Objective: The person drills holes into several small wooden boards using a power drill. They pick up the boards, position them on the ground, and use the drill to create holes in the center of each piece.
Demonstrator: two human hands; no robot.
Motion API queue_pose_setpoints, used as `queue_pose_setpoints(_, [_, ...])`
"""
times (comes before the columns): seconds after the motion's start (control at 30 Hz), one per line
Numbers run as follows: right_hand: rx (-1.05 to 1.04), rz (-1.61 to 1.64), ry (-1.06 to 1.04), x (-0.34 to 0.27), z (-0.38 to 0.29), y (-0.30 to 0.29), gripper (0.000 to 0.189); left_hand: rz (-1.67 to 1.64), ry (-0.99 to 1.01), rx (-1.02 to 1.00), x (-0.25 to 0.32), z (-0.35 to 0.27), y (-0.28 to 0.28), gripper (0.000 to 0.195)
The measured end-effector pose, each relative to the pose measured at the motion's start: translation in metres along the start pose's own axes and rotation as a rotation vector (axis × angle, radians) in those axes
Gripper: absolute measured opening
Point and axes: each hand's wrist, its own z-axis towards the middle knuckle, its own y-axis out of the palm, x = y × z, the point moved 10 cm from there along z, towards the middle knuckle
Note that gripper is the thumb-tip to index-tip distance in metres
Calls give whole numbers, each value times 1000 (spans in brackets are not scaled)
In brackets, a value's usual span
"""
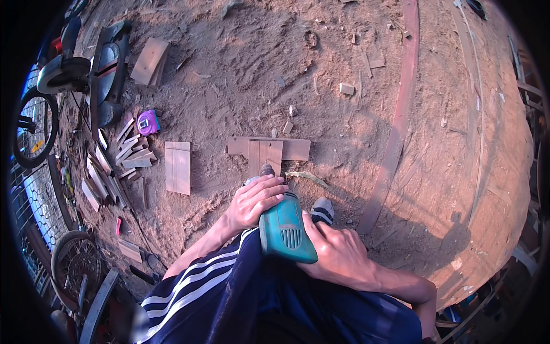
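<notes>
A teal power drill (285, 228) lies between both my hands, its chuck (267, 170) pointing away from me over wooden pieces on the ground. My left hand (255, 200) rests on the front of the drill body, fingers over it. My right hand (337, 253) is wrapped around the drill's rear right side; the handle and trigger are hidden. Beneath the chuck lies an upright wooden board (265, 150), across a longer horizontal board (296, 149). Whether a bit touches the wood I cannot tell. A socked foot (322, 210) shows beside the drill.
At left lie a flat wooden panel (178, 167), a pile of wood offcuts (101, 176), a purple tape measure (148, 122) and a miter saw (107, 73). Stacked boards (150, 61) sit farther up. A long reddish plank (399, 124) crosses the sawdust-covered ground at right.
</notes>
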Motion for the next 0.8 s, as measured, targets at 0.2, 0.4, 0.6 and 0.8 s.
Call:
queue_pose_setpoints(0.2, [-15,-4,5,1,4,-1,82,3,-7,-2,-3,0,-1,36])
queue_pose_setpoints(0.4, [6,17,52,4,6,-2,83,19,8,6,-6,4,-4,37])
queue_pose_setpoints(0.6, [-13,27,63,4,6,-2,84,19,23,2,-5,3,-4,38])
queue_pose_setpoints(0.8, [-20,-24,20,2,6,0,82,12,9,9,-6,3,-4,37])
